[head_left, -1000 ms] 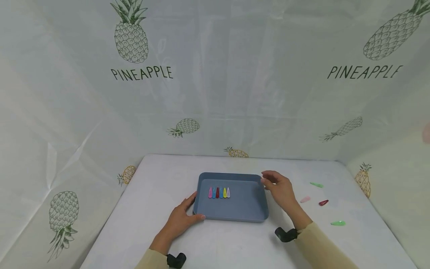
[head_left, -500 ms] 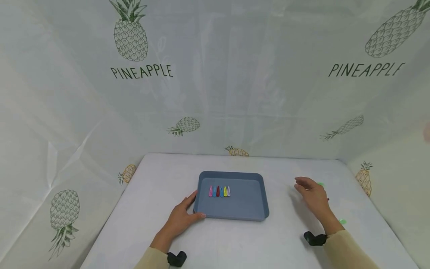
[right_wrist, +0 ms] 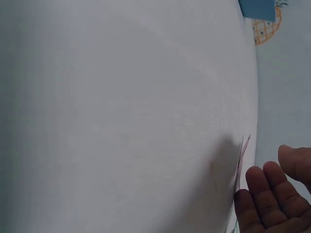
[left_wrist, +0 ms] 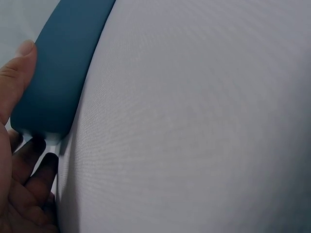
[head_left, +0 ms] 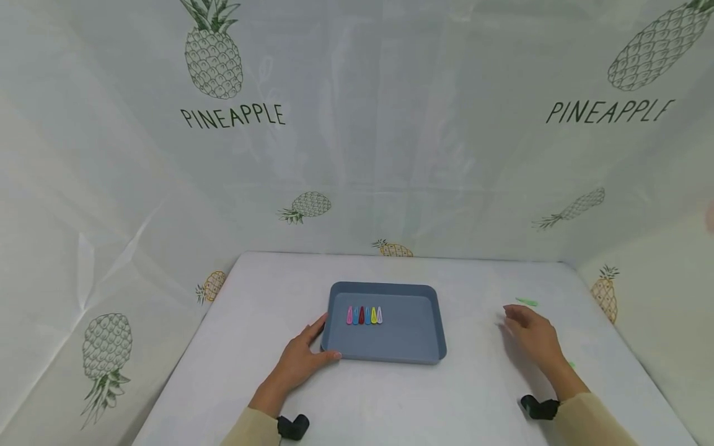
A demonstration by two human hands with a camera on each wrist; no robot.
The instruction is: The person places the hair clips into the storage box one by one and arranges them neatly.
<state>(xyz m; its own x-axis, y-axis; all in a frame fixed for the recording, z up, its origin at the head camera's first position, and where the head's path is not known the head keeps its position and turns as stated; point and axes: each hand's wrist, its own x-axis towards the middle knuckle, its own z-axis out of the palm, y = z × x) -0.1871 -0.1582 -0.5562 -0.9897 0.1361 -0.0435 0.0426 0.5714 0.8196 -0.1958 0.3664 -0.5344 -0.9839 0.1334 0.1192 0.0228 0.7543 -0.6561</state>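
Note:
A blue-grey tray [head_left: 413,328] lies on the white table. Several snap hair clips stand side by side in it: pink [head_left: 349,315], blue, dark red [head_left: 361,315], yellow [head_left: 374,315] and white among them. My left hand [head_left: 298,364] holds the tray's near left corner, thumb along the front wall and fingers at the left side. To the right, my right hand [head_left: 533,337] hovers low over the table, fingers loosely bent and holding nothing. A pinkish hair clip [right_wrist: 240,165] lies right by its fingertips in the right wrist view.
A green hair clip [head_left: 527,301] lies just beyond my right hand. Another green clip [head_left: 571,365] is mostly hidden behind the right wrist. A pineapple-printed sheet [head_left: 424,136] hangs behind and beside the table [head_left: 379,409].
My right hand has moved right, from the tray's far right corner to the loose clips, hiding some of them. The left hand stays at the tray.

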